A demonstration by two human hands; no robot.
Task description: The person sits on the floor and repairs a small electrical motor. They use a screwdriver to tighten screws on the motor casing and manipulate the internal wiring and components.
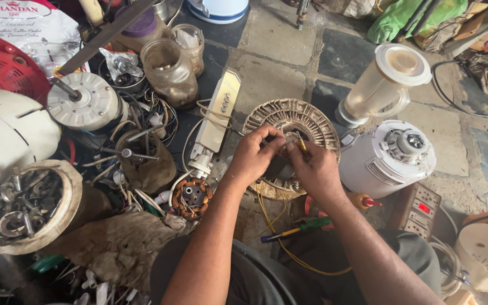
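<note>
Both hands meet over the centre of a round, dusty fan stator (312,116) lying flat on the stone floor (272,73), its axis pointing up toward the camera. The hands cover its hub and near rim, so the winding there is hidden. Left hand (253,156): fingers curled and pinching something small at the hub; what it is cannot be made out. Right hand (314,168): fingers clenched on a thin yellow-tipped piece (301,144), possibly a wire end, pointing away from the person. Yellow wires (275,217) trail from under the stator toward the lap. A green-handled screwdriver (297,229) lies just below the wrists, untouched.
</note>
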